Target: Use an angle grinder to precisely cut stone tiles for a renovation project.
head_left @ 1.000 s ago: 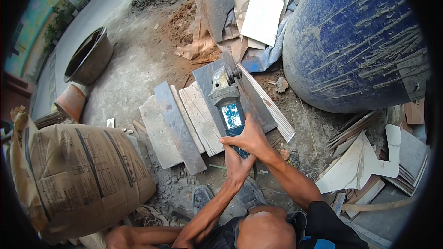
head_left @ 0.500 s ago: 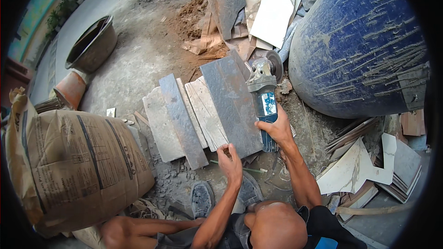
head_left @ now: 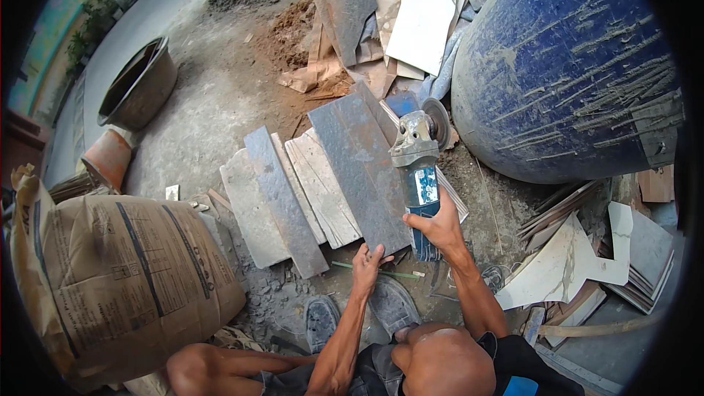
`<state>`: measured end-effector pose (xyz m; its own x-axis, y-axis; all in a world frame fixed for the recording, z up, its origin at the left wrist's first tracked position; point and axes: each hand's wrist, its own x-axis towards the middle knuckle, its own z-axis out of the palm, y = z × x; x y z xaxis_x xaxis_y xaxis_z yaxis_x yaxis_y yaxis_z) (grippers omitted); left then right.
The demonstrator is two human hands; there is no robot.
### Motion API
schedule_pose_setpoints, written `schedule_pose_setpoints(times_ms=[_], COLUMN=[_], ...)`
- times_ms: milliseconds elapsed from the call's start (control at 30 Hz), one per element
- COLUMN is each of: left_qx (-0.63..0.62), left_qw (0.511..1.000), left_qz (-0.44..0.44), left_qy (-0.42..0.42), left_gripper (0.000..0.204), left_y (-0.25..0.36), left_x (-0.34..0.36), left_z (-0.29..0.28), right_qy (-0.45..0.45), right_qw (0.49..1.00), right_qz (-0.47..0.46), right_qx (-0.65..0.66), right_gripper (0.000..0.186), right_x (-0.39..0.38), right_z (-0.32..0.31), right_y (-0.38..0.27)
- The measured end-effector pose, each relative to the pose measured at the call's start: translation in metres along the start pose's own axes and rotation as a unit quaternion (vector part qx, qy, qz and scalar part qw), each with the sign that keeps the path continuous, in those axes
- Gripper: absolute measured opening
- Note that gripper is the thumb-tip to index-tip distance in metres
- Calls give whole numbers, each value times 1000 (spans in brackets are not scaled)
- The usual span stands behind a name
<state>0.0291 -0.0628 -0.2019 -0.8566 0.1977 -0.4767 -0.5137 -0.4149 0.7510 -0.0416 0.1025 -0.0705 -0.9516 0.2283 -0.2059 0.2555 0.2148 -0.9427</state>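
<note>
My right hand (head_left: 438,226) is wrapped round the blue body of an angle grinder (head_left: 421,187), its thumb across the near end. The grinder's grey head and disc point away from me, beside the right edge of a dark slate-like tile (head_left: 359,169). At that tile's near edge is my left hand (head_left: 367,268), fingers bent and apart, holding nothing that I can see; whether the fingertips touch the tile is unclear. The dark tile overlaps a pale stone slab (head_left: 315,183). Further left, a narrow grey strip (head_left: 282,198) lies across another pale slab (head_left: 246,198).
A large scratched blue drum (head_left: 565,66) stands at the right, with broken white tiles (head_left: 557,268) nearer me. A brown paper sack (head_left: 147,264) bulges at the left. Behind it are an orange bucket (head_left: 108,158) and a dark tub (head_left: 143,88). A white tile (head_left: 424,15) lies at the back.
My left hand has shifted along the dark tile's near edge, and its fingers have spread. The right hand keeps hold of the grinder, now slightly nearer me. The whole view has shifted slightly.
</note>
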Motion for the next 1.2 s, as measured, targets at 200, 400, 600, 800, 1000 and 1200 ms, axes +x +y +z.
schedule_pose_setpoints(times_ms=[200,400,600,800,1000,1200], left_qx=[-1,-28,-6,-16,-31,-8], left_qw=[999,998,999,998,997,996], left_qz=[-40,-51,-47,-63,-71,-85], left_qy=[-6,12,1,-6,-3,14], left_gripper=[36,37,34,30,26,19], left_y=[-16,-18,-14,-1,4,3], left_x=[-16,-19,-16,2,5,7], left_z=[10,11,10,19,21,25], right_qy=[20,18,5,4,-33,-58], right_qw=[999,999,998,996,992,992], right_qz=[-9,-3,16,7,-18,-13], right_qx=[-23,-31,-56,-85,-122,-113], right_gripper=[55,53,52,60,64,64], right_x=[0,-1,3,26,67,107], right_z=[-11,-10,-4,13,50,85], right_y=[-4,-1,-2,-11,-27,-38])
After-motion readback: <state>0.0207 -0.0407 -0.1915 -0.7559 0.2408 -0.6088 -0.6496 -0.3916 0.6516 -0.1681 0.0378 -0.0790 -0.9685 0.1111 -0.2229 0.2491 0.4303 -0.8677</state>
